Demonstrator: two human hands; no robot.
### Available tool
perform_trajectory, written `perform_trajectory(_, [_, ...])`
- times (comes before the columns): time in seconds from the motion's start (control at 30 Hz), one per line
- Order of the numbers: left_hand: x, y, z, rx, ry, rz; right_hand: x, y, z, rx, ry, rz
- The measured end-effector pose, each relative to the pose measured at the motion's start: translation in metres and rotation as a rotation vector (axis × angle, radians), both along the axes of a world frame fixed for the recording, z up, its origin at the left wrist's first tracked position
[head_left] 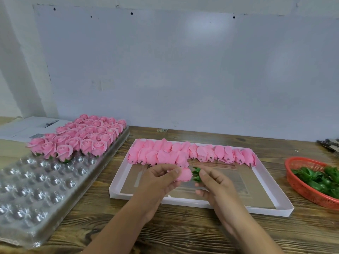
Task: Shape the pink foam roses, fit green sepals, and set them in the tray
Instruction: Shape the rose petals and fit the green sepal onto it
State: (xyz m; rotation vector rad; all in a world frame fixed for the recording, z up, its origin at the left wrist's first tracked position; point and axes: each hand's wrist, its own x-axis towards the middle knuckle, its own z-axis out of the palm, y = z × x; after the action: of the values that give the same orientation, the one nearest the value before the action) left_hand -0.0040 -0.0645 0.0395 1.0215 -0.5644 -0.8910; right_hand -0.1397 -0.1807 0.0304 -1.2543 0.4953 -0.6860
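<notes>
Left hand [161,177] grips the pink rose [185,174], right hand [211,182] pinches the green sepal [196,174] — line it up square on the base, then push gently.

Over the white box lid [278,208], the left hand [161,180] grips a pink foam rose [185,174]; the right hand [214,182] pinches a green sepal [196,174] against its base.

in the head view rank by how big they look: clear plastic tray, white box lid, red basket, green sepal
1-2. clear plastic tray and white box lid: alike, and the tray runs off frame, so unranked
3. red basket, partly cut off
4. green sepal
</notes>
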Motion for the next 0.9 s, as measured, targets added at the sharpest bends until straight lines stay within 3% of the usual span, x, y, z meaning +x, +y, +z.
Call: perform_trajectory(0.9, [0.000, 0.001, -0.002, -0.011, -0.005, -0.053, 0.005, 0.005, -0.013, -0.171, -0.048, -0.035])
